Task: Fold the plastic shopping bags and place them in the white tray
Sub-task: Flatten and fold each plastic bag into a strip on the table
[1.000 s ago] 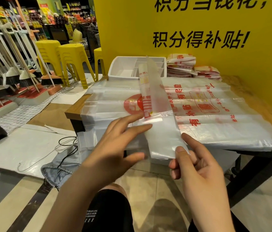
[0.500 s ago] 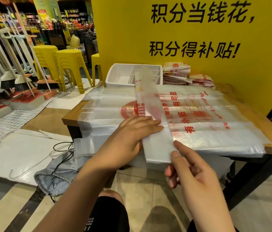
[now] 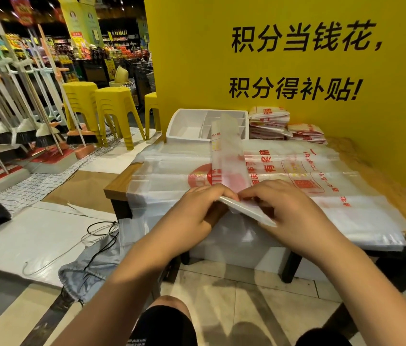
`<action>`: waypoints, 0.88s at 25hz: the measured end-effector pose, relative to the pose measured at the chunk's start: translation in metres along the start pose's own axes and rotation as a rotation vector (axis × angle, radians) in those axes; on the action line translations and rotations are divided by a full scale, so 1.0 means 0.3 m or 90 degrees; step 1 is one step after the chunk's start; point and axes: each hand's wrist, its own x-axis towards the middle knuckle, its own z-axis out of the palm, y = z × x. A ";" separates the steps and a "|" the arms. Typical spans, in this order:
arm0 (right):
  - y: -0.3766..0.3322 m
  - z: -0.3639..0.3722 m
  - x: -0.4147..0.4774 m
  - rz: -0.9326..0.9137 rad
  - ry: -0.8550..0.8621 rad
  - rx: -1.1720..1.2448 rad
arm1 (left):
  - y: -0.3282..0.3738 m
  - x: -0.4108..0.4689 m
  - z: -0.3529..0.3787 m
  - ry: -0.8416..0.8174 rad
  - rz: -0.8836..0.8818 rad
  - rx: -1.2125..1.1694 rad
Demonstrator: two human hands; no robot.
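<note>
Since 0.5 s ago: near end of the bag lifted off the stack and turned over, no longer flat under an open left grip; right grip moved in from the near corner. Both now clenched on that turned-up end, fingertips almost meeting at the fold. Counted: 2 grips, 1 bag in work, 1 white tray, 2 piles of folded bags right of it, 3 yellow stools far left. Rest of the bag stretched away from the grips across the stack on the table, far tip in front of the tray.
</note>
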 end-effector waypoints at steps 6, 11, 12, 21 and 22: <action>0.022 0.001 0.019 -0.019 0.029 0.061 | -0.023 -0.010 -0.024 0.037 -0.008 0.023; 0.029 -0.005 0.032 0.014 -0.004 0.096 | -0.016 0.003 -0.036 0.047 -0.037 0.033; 0.029 -0.007 0.039 0.025 -0.009 0.098 | -0.016 0.004 -0.041 0.053 -0.050 0.016; 0.022 -0.010 0.069 0.149 -0.007 0.158 | -0.023 0.038 -0.048 0.034 -0.147 0.074; 0.023 -0.007 0.074 0.160 -0.018 0.151 | -0.023 0.045 -0.045 0.037 -0.156 0.070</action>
